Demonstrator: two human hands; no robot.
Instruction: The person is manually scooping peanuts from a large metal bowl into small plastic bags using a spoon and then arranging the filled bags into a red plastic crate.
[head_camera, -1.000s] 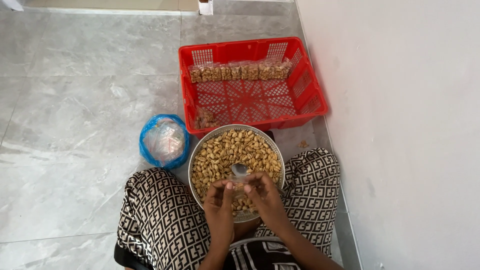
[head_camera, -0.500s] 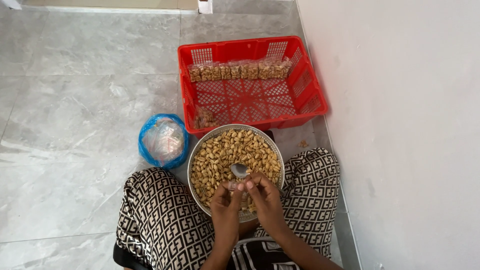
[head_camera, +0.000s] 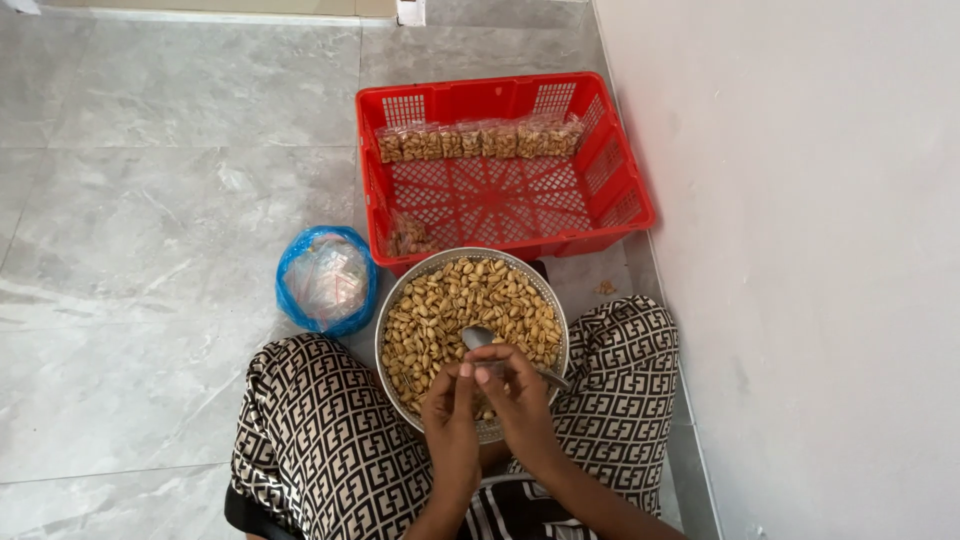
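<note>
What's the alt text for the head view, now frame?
Two hands, left hand and right hand, meet over a round metal bowl of peanuts with a metal spoon. Beyond it lie a red plastic basket holding small clear peanut packets, and a blue plastic bag.

Metal spoon over peanut bowl
</note>
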